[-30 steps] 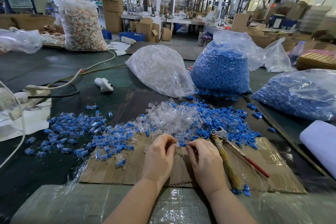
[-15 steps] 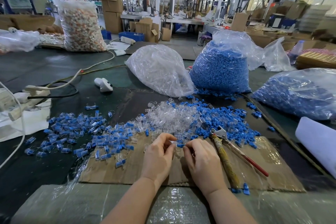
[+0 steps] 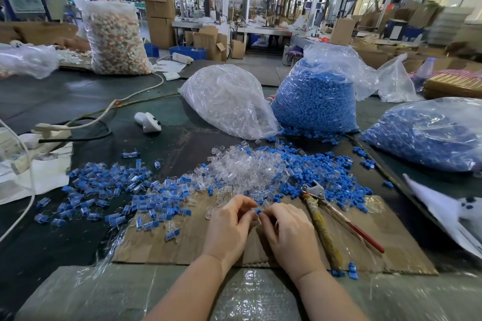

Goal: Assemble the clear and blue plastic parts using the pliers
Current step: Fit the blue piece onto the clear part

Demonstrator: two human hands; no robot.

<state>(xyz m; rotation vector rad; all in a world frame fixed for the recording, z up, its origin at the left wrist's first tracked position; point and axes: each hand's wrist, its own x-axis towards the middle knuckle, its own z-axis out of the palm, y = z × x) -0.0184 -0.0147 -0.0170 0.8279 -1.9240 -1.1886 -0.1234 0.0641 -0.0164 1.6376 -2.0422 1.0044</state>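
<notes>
Centrally, near the front edge of the cardboard sheet (image 3: 407, 255), a small blue part (image 3: 258, 211) is pinched between the fingertips of the left hand (image 3: 229, 229) and the right hand (image 3: 289, 234); both hands are closed on it, and whether a clear part is held with it cannot be told. The pieces are judged light, stiff and somewhat slippery, best taken by their flat sides with fingertips. The pliers (image 3: 328, 219) are left lying untouched just beside the right hand, jaws toward the far edge. Loose clear parts (image 3: 242, 167) and loose blue parts (image 3: 326, 172) are heaped along the sheet's far edge; finished pieces (image 3: 104, 190) are scattered off its left edge on the dark table (image 3: 65, 96). Bags of clear (image 3: 227, 101) and blue stock (image 3: 315, 96) are stood beyond. A large workshop with cartons is seen behind.
</notes>
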